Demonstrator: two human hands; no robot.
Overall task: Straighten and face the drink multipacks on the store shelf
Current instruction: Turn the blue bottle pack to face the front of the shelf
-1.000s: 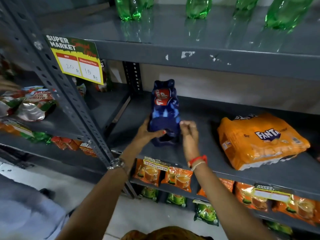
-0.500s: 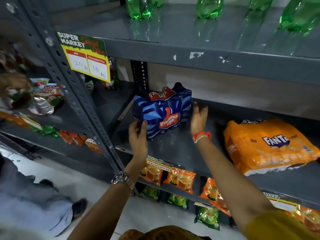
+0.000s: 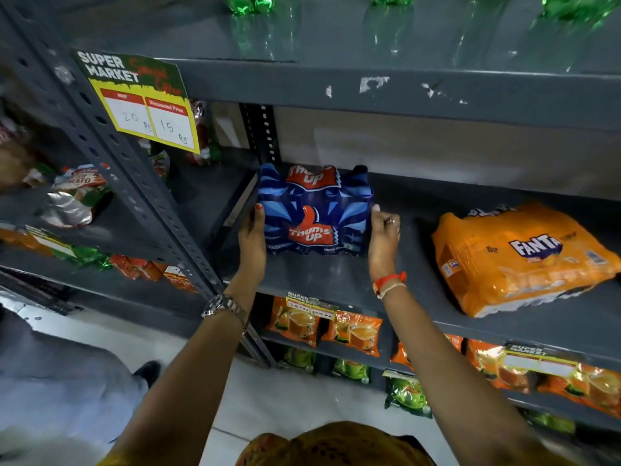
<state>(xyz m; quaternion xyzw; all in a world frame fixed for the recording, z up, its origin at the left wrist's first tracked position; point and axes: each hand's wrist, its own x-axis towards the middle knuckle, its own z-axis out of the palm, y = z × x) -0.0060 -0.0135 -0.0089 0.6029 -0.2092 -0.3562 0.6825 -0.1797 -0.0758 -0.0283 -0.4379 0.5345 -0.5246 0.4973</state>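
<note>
A blue Thums Up multipack [image 3: 314,213] stands on the grey middle shelf [image 3: 322,280], its logo face turned toward me. My left hand [image 3: 252,237] presses flat against its left side and my right hand [image 3: 383,235] against its right side, so the pack is held between both palms. Further right on the same shelf an orange Fanta multipack [image 3: 517,257] lies flat and skewed, with one corner past the shelf's front edge. Neither hand touches it.
A slotted steel upright [image 3: 141,183] with a yellow price card [image 3: 144,102] stands just left of the blue pack. Green bottles [image 3: 248,3] sit on the shelf above. Orange drink-mix sachets [image 3: 322,326] hang on the shelf below. A person's leg and shoe [image 3: 100,381] are at lower left.
The blue pack was end-on and tilted; it has been turned so its wide logo face points outward and now sits level. Both hands shifted to its two sides.
</note>
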